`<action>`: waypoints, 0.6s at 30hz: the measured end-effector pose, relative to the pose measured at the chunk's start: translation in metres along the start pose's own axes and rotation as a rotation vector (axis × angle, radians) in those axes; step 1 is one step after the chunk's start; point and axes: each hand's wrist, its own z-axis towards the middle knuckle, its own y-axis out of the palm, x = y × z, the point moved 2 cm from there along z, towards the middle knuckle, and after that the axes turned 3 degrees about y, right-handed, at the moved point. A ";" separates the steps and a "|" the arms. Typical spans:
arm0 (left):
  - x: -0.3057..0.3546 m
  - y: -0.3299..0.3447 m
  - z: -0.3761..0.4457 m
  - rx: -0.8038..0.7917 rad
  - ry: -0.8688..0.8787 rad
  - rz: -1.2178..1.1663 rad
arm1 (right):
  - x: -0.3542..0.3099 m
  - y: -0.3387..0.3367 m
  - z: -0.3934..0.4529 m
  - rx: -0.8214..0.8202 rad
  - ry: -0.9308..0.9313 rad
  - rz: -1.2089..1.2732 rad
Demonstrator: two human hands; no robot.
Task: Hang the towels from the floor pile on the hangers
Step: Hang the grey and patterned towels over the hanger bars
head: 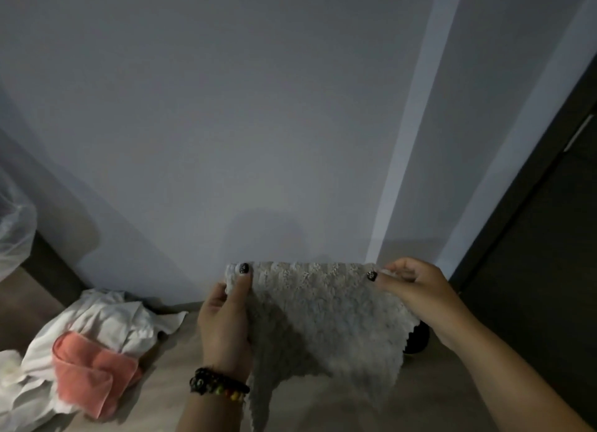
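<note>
A fluffy grey towel [323, 321] hangs spread in front of me, low in the head view. My left hand [226, 321] pinches its upper left corner, thumb on the front. The upper right corner is pinched by my right hand [416, 289]. The towel's lower part droops toward the floor. At the lower left lies the floor pile: a rolled salmon-pink towel [93, 370] on top of crumpled white towels [109, 318]. No hanger is in view.
A plain pale wall [226, 124] fills the view ahead. A dark door [533, 270] stands at the right. A clear plastic bag [13, 231] sits at the far left edge. A dark round object [418, 338] peeks out behind the towel's right edge. The floor [420, 393] is light wood.
</note>
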 end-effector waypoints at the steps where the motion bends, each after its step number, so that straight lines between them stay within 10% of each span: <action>1: 0.004 -0.002 0.004 -0.008 0.023 0.016 | -0.004 0.002 -0.001 -0.003 -0.005 0.007; 9: 0.063 -0.037 0.056 -0.125 0.235 0.161 | -0.066 0.064 -0.003 -0.075 -0.171 0.040; 18: 0.100 -0.114 0.125 -0.041 0.333 0.267 | -0.097 0.152 0.019 0.046 -0.501 -0.542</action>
